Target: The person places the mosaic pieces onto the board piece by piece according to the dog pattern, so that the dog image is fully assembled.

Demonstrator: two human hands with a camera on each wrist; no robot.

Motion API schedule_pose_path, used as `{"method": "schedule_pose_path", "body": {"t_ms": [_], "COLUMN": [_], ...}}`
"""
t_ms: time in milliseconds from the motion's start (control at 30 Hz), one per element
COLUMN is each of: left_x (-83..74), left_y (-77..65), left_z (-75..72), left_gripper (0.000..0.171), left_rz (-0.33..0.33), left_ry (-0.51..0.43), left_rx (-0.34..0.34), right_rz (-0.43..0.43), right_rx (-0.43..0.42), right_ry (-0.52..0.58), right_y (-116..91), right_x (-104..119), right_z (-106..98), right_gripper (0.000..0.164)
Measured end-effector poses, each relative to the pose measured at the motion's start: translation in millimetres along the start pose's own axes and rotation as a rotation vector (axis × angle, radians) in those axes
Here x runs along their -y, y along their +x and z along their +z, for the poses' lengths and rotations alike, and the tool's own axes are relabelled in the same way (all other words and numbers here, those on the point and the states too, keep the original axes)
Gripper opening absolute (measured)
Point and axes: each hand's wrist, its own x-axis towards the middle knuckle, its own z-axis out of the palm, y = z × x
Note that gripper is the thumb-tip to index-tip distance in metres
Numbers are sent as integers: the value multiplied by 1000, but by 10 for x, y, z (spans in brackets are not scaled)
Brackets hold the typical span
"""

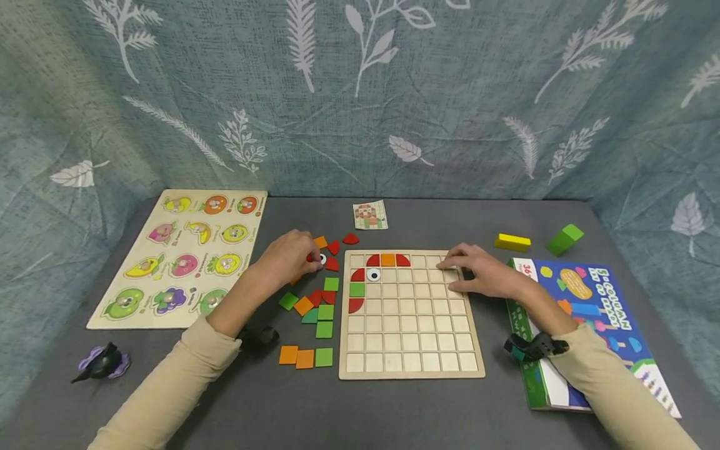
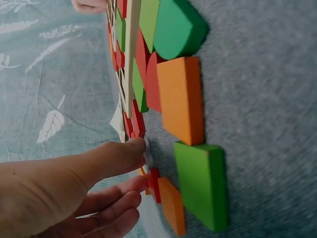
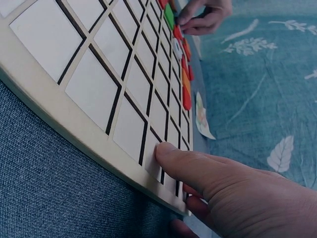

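In the head view a wooden grid board lies on the dark table. Its upper left cells hold red quarter-round tiles, an orange tile, a green tile and a white eye tile. Left of the board, my left hand pinches a second eye tile between thumb and index finger; in the left wrist view its pale edge shows partly. My right hand rests on the board's upper right corner, fingers loosely extended. The right wrist view shows its thumb touching the grid.
Loose green tiles and orange tiles lie along the board's left side. A picture card lies behind it. A fruit puzzle board is at left, a colourful box at right, with yellow and green blocks behind.
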Motion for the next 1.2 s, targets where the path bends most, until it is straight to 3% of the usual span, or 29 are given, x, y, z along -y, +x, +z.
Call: {"method": "schedule_pose_path", "body": {"t_ms": [300,733,900,1067,1200], "left_x": [3,-55,-326,-692,-889], "left_y": [-26,16,107,321,465], "left_z": [50,74,52,88,138], "left_gripper": [17,11,10,23,25], "left_rz": [7,90,201,335,393], "left_ry": [10,31,-6,-73,-109], "left_rx": [-79,-175,-191,-96,-42], "right_rz": [4,0,-1,-1,4], "right_rx": [1,-9,-6,-7,-2], "right_ry": [-1,-12,-13,-16,-9], "right_y": [4,-1,0,-1,7], "right_x": [3,19,16,0,3], "right_z": [-10,-65,-47,-11,8], "right_gripper": [39,39,39,40,40]}}
